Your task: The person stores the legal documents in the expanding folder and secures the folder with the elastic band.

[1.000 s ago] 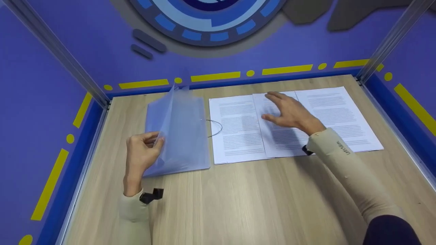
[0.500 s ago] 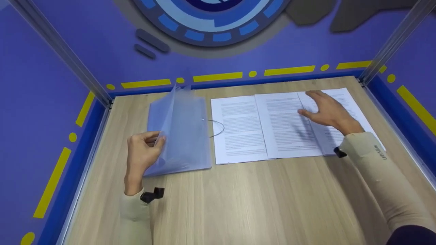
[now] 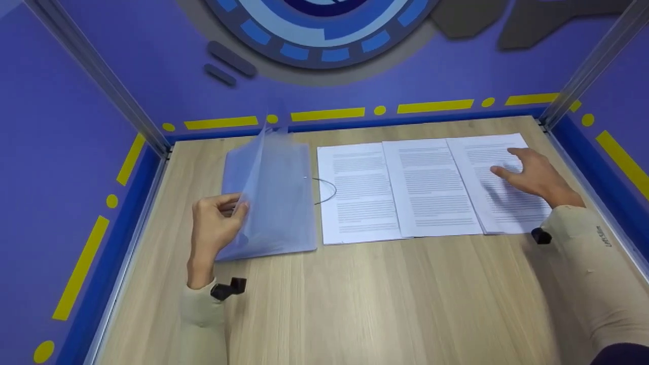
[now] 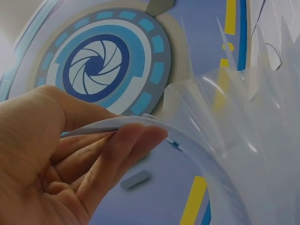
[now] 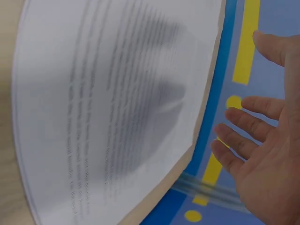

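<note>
A translucent plastic document folder (image 3: 284, 203) lies on the left half of the table, its cover lifted partway. My left hand (image 3: 215, 223) pinches the cover's edge between thumb and fingers. In the left wrist view the bent cover (image 4: 201, 145) runs between them, with several clear inner sheets (image 4: 239, 112) fanned out beyond. A thin elastic loop (image 3: 332, 190) sticks out from the folder's right side. Over the rightmost printed sheets (image 3: 481, 203) hovers my right hand (image 3: 542, 175), fingers spread and holding nothing. In the right wrist view, shadows fall on that printed paper (image 5: 56, 117).
Two more sets of printed pages, a left one (image 3: 362, 223) and a middle one (image 3: 436, 218), lie side by side, slightly overlapping. The wooden table (image 3: 380, 299) is bounded by blue-purple panels (image 3: 329, 91) and metal corner posts (image 3: 96, 76).
My right hand has moved right, from above the middle pages to above the rightmost ones. The left hand keeps its pinch on the lifted folder cover. The view has shifted slightly.
</note>
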